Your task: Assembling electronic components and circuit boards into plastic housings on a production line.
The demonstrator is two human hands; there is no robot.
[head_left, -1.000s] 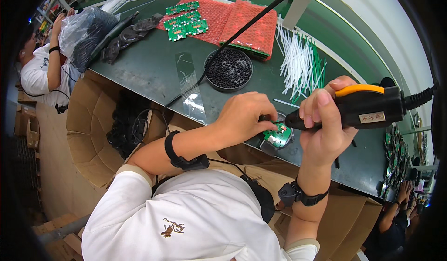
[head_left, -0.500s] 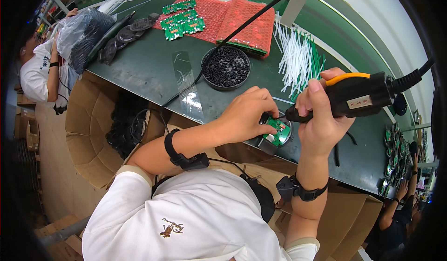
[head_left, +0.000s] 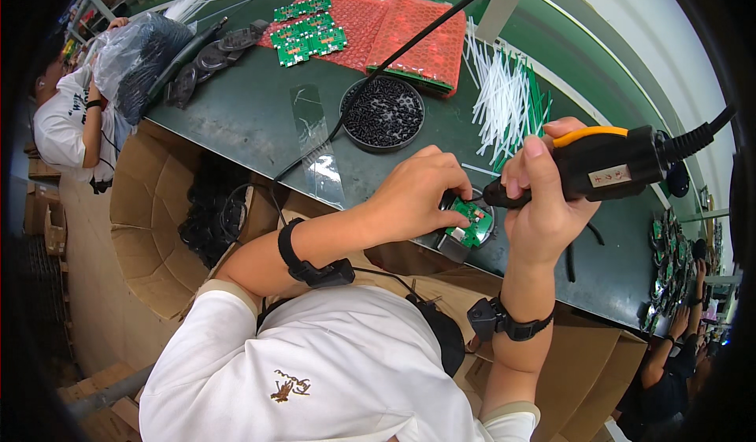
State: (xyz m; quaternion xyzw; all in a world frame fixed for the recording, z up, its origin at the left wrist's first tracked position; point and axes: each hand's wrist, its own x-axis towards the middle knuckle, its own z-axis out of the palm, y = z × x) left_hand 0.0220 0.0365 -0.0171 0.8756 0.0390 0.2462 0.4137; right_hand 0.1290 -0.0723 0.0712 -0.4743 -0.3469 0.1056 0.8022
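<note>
My right hand (head_left: 543, 206) is wrapped round a black electric screwdriver (head_left: 606, 162) with an orange lever, held tilted with its tip pointing left. That tip meets the edge of a small green circuit board (head_left: 477, 226), which sits in a round dark housing at the bench's near edge. My left hand (head_left: 417, 194) has its thumb and fingers closed at the board's left side, steadying it; its fingertips partly hide the spot under the tip. Behind my left hand stands a round dish (head_left: 383, 144) of small black parts.
White and green strips (head_left: 504, 111) lie behind the screwdriver. Red bubble wrap (head_left: 417, 36) and more circuit boards (head_left: 303, 46) are at the back. The screwdriver's cable (head_left: 433, 28) crosses above the bench. Cardboard boxes (head_left: 150, 229) stand along the near side; co-workers sit left and right.
Both hands, the screwdriver and the circuit board stay almost in place. The screwdriver's body has shifted very slightly. The co-worker at the left has moved a little.
</note>
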